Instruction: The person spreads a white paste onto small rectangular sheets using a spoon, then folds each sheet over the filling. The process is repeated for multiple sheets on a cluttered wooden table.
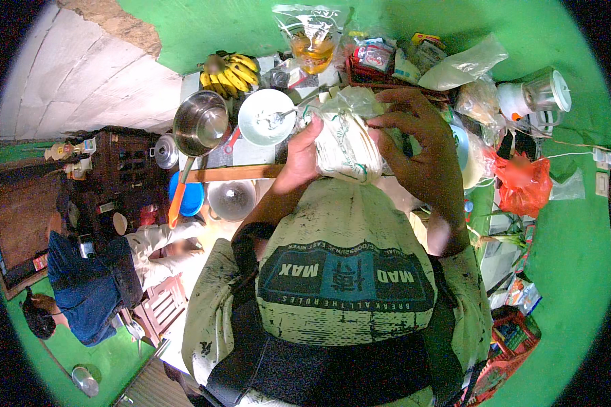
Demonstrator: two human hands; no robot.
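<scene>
My left hand [301,152] grips the left side of a clear plastic packet [346,146] with green print, held up in front of my chest. Inside it is a stack of thin off-white sheets; their exact kind I cannot make out. At the packet's right edge is my right hand [417,136], fingers curved and spread apart, thumb and fingertips close to the plastic. Just left of the packet, a white bowl [265,139] with white residue and a spoon [283,115] in it stands on the table. A steel saucepan [201,122] with an orange handle sits beside the bowl.
Bananas [231,74] and a bag of yellow oil [312,51] lie at the back. A blender [540,95] and a red plastic bag [521,182] are at right. Below the table edge [237,173] are a blue tub [187,195] and a pot [231,199]. Another person [91,288] sits at left.
</scene>
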